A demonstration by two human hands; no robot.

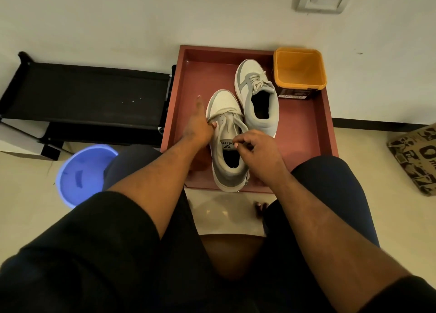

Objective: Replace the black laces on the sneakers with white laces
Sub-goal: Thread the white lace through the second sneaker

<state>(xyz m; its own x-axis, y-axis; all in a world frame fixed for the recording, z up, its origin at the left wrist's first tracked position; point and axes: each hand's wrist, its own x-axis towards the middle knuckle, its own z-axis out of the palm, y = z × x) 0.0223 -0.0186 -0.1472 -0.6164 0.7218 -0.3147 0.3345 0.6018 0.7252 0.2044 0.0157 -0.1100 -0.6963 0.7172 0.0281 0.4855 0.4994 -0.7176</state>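
Tray: red-brown tray [306,133] stands on the floor against the wall and holds both sneakers and an orange tub [299,68] in its far right corner.
Surroundings: black folding rack [89,95] is to the left of the tray, blue bucket [82,173] is near the left knee, printed cardboard box [417,157] is at the right edge.
Far sneaker: grey-and-white far sneaker [257,91] is laced with a pale lace and tied; it lies just beside the tub.
Near sneaker: near sneaker [227,143] lies at the front of the tray, touching the far one; its white lace [224,113] crosses only the lower eyelets, the upper part looks loose.
Black laces: none can be seen on either shoe, so I judge the task is near its end.
Left hand: left hand [197,121] presses on the left side of the near sneaker, thumb hooked at the lace and eyelet row, forefinger stretched forward.
Right hand: right hand [256,151] has its fingers curled over the tongue and seems to pinch a lace end; the end itself is too small to tell.
Advice for this step: keep the shoe steady with the left hand, pull each crossing flat and even, and feed the tip through the next free eyelet from below without twisting.
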